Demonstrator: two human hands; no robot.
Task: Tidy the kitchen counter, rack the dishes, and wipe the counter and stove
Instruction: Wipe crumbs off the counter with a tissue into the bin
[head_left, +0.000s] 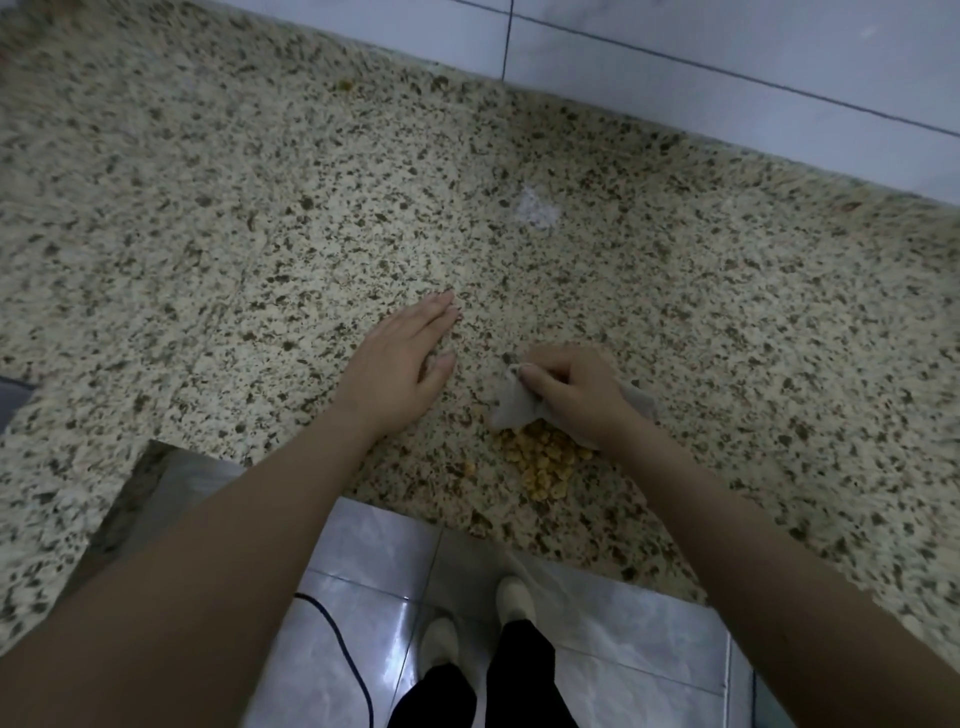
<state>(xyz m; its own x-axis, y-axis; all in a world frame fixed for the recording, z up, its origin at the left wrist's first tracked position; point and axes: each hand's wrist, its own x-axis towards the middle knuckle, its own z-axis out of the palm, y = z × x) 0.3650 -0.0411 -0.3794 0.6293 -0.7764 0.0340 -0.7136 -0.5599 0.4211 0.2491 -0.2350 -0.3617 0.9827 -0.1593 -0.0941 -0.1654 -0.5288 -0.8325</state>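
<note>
We see our right hand (569, 387) gripping a crumpled cloth (511, 408) over yellow crumbs (543, 462) at six o'clock on the speckled tabletop (260, 208), left hand (402, 358) flat, fingers straight, at nine o'clock; wiping seems unfinished.

Dim, flat light, soft blur throughout, dark wide-angle corners, faint sheen on floor tiles (623, 639).

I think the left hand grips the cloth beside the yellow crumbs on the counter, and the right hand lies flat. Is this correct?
The hands are swapped. In the head view the right hand grips the cloth beside the yellow crumbs on the counter, and the left hand lies flat.
</note>
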